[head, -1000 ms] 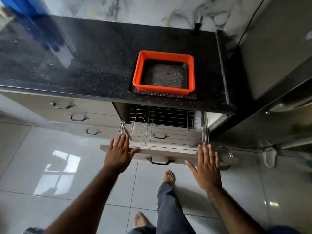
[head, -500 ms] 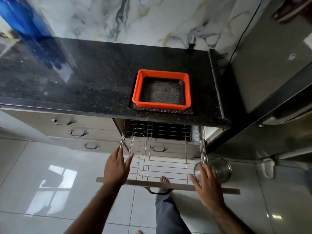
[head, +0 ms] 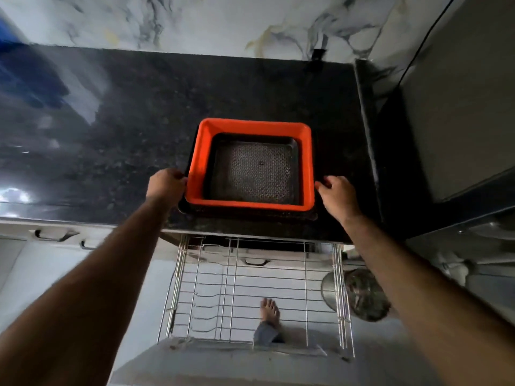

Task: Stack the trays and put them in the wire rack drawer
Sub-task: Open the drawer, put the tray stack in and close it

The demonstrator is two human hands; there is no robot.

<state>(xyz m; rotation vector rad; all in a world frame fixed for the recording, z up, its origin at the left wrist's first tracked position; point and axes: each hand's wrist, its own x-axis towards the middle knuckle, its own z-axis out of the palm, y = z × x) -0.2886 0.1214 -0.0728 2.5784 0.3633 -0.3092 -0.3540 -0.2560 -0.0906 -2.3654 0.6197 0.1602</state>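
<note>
An orange tray [head: 195, 168] sits on the black granite counter [head: 111, 149] with a dark perforated tray [head: 259, 171] nested inside it. Both rest on a wider black tray [head: 250, 215]. My left hand [head: 165, 185] is curled against the stack's left edge, fingers closed at the rim. At the right rim, my right hand [head: 338, 196] has bent fingers whose tips just touch the orange edge. The wire rack drawer [head: 250, 288] is pulled out below the counter and holds nothing.
The drawer's flat front panel [head: 223, 363] is nearest me. A round steel vessel [head: 362, 296] lies on the floor right of the drawer. A tall dark appliance [head: 459, 121] stands against the counter's right end. Closed drawers with handles [head: 53, 235] are at the left.
The wire drawer has slid out from nearly closed to fully open. Both hands left its front panel and rose to the two sides of the tray stack.
</note>
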